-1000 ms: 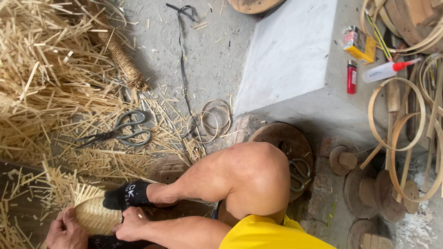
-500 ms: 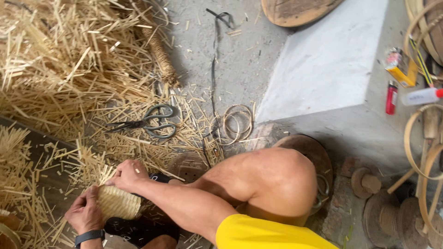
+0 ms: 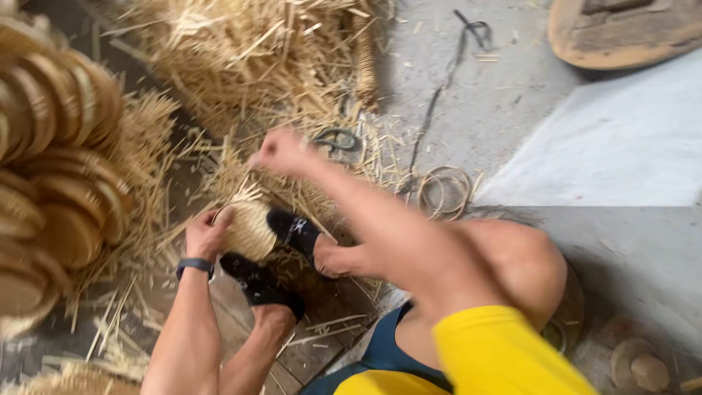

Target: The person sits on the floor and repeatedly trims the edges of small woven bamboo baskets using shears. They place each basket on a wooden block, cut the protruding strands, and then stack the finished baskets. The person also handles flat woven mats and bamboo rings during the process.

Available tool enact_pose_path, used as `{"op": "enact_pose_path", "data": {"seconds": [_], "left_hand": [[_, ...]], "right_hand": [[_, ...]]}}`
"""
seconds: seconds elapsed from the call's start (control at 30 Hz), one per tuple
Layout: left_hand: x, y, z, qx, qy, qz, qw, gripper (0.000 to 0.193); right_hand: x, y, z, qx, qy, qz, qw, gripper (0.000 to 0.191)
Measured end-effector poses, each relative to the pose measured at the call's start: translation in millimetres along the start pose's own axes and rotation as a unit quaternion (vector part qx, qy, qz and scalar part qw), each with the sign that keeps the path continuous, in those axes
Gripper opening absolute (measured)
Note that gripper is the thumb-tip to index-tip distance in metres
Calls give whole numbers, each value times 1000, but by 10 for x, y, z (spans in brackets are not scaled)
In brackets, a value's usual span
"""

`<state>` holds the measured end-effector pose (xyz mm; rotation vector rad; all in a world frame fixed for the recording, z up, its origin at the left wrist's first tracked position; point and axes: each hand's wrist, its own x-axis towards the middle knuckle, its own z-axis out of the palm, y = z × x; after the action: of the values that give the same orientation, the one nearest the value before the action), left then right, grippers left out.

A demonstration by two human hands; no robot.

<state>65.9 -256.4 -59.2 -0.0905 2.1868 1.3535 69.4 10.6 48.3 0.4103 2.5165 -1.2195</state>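
A small round woven basket of pale straw sits between my two feet in black socks, loose strand ends sticking out around it. My left hand grips its left rim. My right hand is raised above and behind the basket, blurred, its fingers closed; whether it holds a thin strand I cannot tell. Scissors lie on the floor just right of that hand, partly hidden by straw.
A big heap of cut straw covers the far floor. Stacks of finished woven discs stand at the left. A coil of cane and a dark cord lie on the concrete. A round wooden board sits top right.
The view has swung left and closer. My right hand has left the basket and lifted up and away toward the scissors. My left hand stays on the basket.
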Motion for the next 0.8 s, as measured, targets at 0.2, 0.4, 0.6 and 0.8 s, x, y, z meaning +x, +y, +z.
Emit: {"op": "enact_pose_path", "data": {"seconds": [0.2, 0.4, 0.6, 0.8], "left_hand": [[-531, 186, 50, 108, 143, 271, 946, 33], [-706, 97, 423, 330, 93, 384, 858, 33], [-439, -99, 397, 372, 113, 394, 833, 57], [115, -201, 381, 344, 107, 293, 886, 83]], "right_hand": [[16, 394, -1720, -417, 109, -150, 890, 28], [158, 1394, -911, -263, 14, -80, 961, 19], [547, 1964, -84, -238, 78, -107, 962, 71], [969, 1911, 12, -277, -86, 1, 957, 61]]}}
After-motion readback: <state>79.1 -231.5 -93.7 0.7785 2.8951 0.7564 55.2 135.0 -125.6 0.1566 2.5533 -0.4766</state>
